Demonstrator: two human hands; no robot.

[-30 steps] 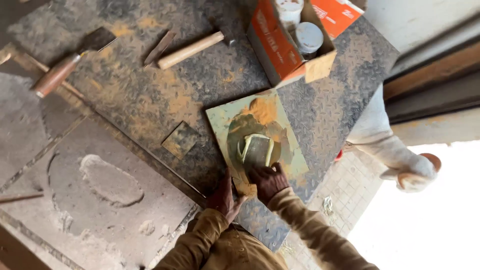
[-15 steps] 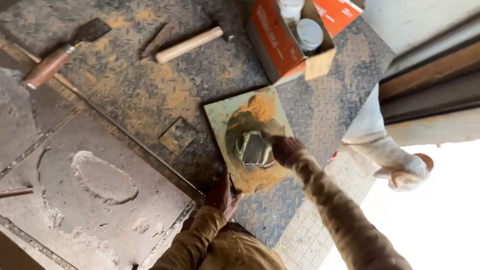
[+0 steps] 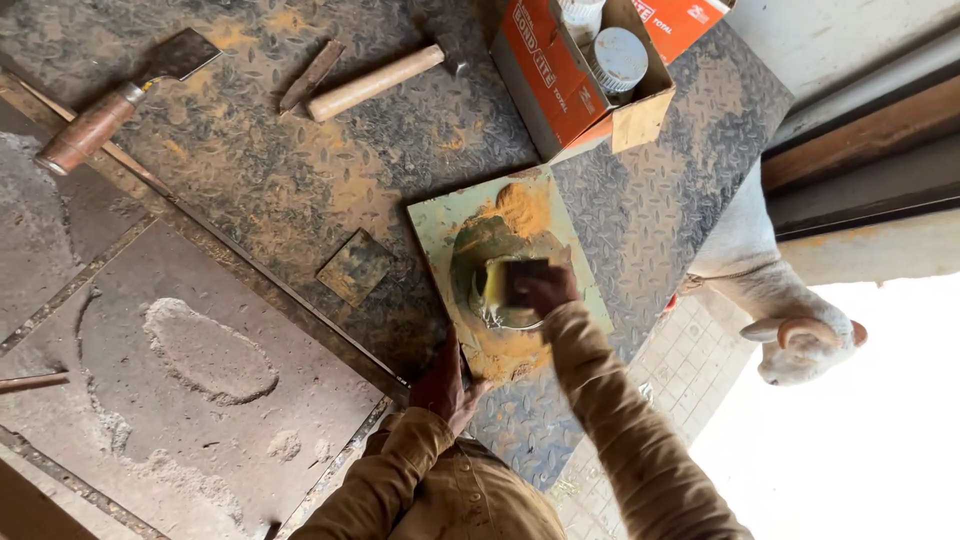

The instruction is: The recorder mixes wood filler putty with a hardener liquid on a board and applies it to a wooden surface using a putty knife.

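An orange box [image 3: 560, 85], well beyond the right hand [image 3: 540, 290], is seen to hold two white-lidded jars [image 3: 617, 58]. A dark pad [image 3: 520, 282] is clasped in the right grip and pressed onto the green plate [image 3: 450, 225] amid orange powder. The plate's near edge is pinned to the tabletop [image 3: 250, 140] by the left hand [image 3: 445, 385], its grip flattened.

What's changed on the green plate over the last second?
The right hand has slid from the plate's near end up to its middle, pressing a rubbing block into the scoured patch. The left hand stays braced on the green plate at its near edge. Hammer, scraper and orange box have not moved.
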